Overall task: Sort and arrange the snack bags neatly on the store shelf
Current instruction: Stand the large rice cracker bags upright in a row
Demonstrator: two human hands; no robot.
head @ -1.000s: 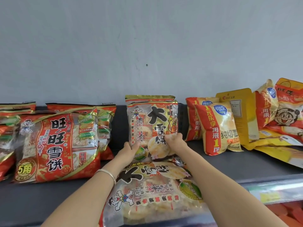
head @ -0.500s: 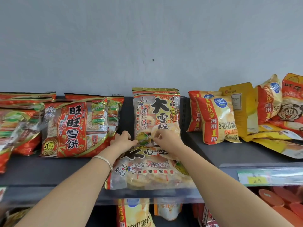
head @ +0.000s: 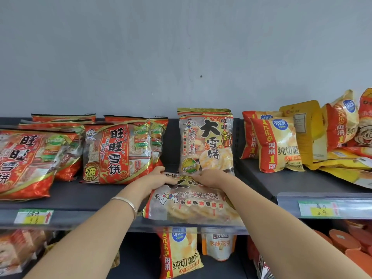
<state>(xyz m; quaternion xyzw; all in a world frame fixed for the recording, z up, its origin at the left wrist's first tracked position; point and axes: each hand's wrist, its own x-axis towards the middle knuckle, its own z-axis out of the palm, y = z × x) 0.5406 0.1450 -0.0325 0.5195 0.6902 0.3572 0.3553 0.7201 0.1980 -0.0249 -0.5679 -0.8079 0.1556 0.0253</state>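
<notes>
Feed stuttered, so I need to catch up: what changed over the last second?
The left hand and right hand let go of the upright rice-cracker bag and dropped to the far end of the flat rice-cracker bag, which they now grip. Both bags and the red rice-cracker bags stayed put.

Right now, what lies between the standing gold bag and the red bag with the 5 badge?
Head view: the edge of another red bag behind it, then bare dark shelf. Just below, the left hand holds the flat bag.
</notes>
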